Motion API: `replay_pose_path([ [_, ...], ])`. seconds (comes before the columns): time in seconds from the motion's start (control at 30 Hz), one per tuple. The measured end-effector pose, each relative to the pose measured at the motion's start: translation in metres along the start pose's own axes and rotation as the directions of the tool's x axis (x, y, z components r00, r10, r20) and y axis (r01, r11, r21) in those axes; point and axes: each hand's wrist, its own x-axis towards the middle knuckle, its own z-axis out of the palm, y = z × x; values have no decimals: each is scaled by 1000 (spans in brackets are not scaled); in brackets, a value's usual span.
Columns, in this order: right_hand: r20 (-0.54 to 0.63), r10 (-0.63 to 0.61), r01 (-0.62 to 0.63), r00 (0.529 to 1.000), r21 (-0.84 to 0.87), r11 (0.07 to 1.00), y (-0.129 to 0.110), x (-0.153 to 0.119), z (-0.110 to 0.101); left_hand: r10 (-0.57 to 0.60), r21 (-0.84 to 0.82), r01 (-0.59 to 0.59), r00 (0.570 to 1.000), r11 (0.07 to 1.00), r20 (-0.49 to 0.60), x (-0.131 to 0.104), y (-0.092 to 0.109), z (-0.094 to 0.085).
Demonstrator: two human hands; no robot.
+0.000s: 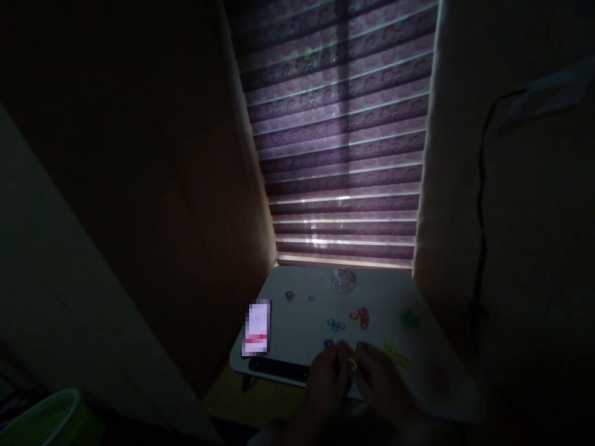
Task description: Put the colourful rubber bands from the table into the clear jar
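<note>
Head view: hands (329, 373) hold yellow ring (353, 364); phone (257, 328) (pixelated).

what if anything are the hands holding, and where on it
A small yellow loop, it seems, between left hand and right hand; too dark to tell which part the fingers grip.

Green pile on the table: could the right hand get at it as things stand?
Probably yes: the green pile lies ahead and right of the right hand, with only low yellow rings near the way. That hand looks busy at a yellow piece.
</note>
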Motion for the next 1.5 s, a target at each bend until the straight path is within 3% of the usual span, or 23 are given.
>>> replay_pose_path([
  [0.3,5,-8,8,1000,14,1000,1,0,2,20,64,-17,999,998,-33,1,-11,6],
  [0.6,-26,7,-8,1000,-36,999,0,2,4,39,40,-39,999,998,-4,0,1,0],
  [0.97,-46,16,-18,999,-35,999,-1,2,3,39,93,-40,999,995,12,-1,-7,3],
  [1.13,-15,14,-15,1000,-26,1000,1,2,4,78,75,-79,997,994,23,-1,-5,2],
  [1.33,-5,30,-30,1000,-18,999,1,1,3,46,132,-50,998,990,34,-2,0,2],
  [1.5,-5,24,-24,1000,1,1000,0,1,3,103,104,-109,993,989,60,-4,4,1],
])
